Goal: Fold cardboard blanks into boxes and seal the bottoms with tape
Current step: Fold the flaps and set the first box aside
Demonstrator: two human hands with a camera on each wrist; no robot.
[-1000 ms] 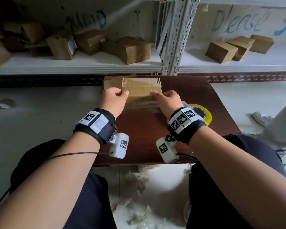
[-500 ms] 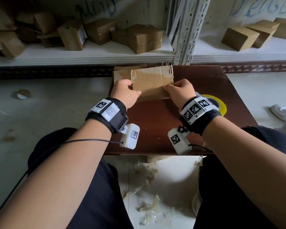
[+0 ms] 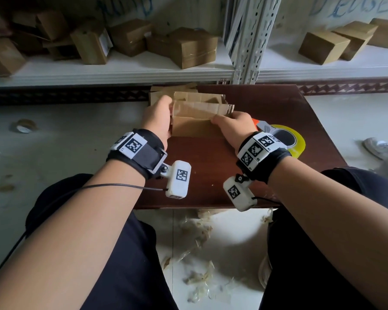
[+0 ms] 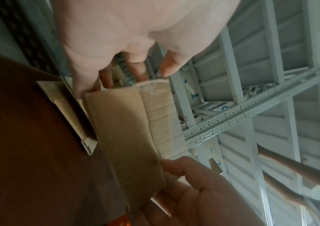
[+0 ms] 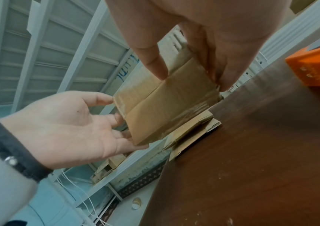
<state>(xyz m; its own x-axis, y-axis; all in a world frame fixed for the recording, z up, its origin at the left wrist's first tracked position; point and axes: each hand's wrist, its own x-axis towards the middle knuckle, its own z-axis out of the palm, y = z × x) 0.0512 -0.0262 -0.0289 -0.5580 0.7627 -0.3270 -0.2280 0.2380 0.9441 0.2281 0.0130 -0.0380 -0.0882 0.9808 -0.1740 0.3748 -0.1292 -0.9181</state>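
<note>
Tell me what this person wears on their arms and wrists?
Both forearms are bare. Each wrist has a black band carrying white plates with square black-and-white codes. A small white camera pod with its own code hangs below each, trailing a thin black cable.

Layout at my table

The box (image 3: pixel 192 124) sits between my left hand (image 3: pixel 157 118) and right hand (image 3: pixel 234 126); flat blanks (image 3: pixel 164 91) behind it, tape roll (image 3: pixel 288 139) right, on the table (image 3: pixel 211 166).

One cardboard box (image 3: pixel 194 121) in hand, one tape roll (image 3: pixel 288 139), one brown desk (image 3: pixel 267 104), three boxes on the right shelf (image 3: pixel 323 48).
</note>
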